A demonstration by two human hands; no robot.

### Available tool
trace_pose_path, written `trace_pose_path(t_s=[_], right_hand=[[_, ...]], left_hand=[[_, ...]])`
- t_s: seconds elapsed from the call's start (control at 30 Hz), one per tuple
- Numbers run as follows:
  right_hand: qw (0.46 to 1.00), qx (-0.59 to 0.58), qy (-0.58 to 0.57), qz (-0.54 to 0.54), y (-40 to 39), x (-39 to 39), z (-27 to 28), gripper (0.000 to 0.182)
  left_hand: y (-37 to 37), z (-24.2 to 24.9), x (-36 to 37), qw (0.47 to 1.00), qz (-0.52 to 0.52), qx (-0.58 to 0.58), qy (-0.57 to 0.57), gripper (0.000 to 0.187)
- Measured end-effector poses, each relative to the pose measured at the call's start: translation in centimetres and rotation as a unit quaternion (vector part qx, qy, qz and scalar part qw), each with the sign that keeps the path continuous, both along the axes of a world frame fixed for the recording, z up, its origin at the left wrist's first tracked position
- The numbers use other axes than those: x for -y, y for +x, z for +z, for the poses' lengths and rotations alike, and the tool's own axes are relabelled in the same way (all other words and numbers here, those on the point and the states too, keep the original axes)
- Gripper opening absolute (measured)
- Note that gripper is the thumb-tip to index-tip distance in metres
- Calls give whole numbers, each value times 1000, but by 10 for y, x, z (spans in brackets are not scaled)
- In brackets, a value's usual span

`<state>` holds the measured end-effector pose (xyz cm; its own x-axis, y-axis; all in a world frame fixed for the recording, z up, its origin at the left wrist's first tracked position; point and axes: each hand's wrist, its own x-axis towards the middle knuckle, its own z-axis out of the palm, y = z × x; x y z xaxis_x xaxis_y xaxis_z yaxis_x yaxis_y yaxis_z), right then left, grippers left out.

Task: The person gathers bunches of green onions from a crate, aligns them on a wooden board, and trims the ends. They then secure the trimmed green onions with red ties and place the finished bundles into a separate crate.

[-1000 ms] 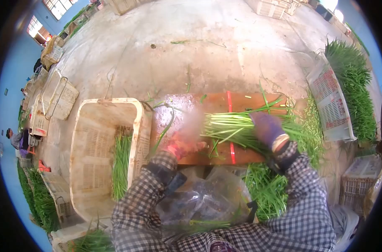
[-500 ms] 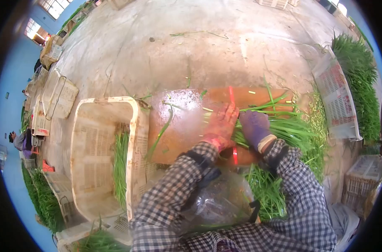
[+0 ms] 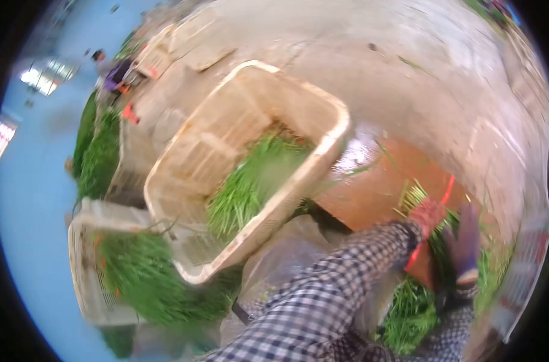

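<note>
A bunch of garlic chives [image 3: 414, 196] lies across the brown board [image 3: 371, 202], its pale cut ends toward the upper left. My left hand [image 3: 427, 217], in a reddish stained glove, is closed over the bunch near those ends. Beside it, my right hand [image 3: 464, 241], in a purple glove, has its fingers stretched out along the leaves. It is somewhat blurred. A red strip [image 3: 448, 190] runs over the board and passes beneath the bunch.
Left of the board stands a large cream crate [image 3: 196, 151] with chives [image 3: 256, 181] inside. Another crate [image 3: 78, 271] heaped with greens is at lower left. Loose chives [image 3: 407, 317] lie near my lap. A person [image 3: 114, 75] sits far off at upper left.
The view has swung left, so the crates now fill more of it and the board sits farther right. My right hand has gone from curled to fingers outstretched; my left hand stays at the bunch.
</note>
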<state>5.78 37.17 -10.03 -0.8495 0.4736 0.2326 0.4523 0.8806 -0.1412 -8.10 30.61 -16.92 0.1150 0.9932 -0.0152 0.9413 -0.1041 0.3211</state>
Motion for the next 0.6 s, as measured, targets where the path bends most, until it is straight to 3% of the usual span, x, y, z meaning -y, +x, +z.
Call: trace_pose_path(t_s=[0.07,0.2,0.3,0.33,0.37,0.43,0.47,0.5,0.57,0.6], right_hand=[[994,81,-43,-53,6,8,-45,71],[997,35,-71,-14,16,7,-42,76],[988,79,-130,-17,15,4,-26,76],[987,58,-131,-77,-2,31,2,74],[997,27,-63,-46,-10,52,26,71],[999,-34,32,2,-19,77,50,66],[996,-62,61,18,-22,84,53,64],[995,-86,53,20,-19,86,50,62],[996,-92,-9,-12,-10,91,42,58],[994,-72,-65,-46,-5,94,35,57]], left_hand=[[2,-3,-1,1000,-4,16,12,67],[-25,11,15,995,-8,96,41,74],[-114,72,97,975,32,218,32,95],[-148,95,130,964,52,259,26,105],[-181,95,183,923,143,355,36,99],[-249,94,290,766,302,554,121,87],[-260,132,332,874,411,248,79,94],[-272,106,376,813,545,202,23,96],[-269,81,440,795,523,307,7,93],[-273,56,466,818,490,283,-102,91]])
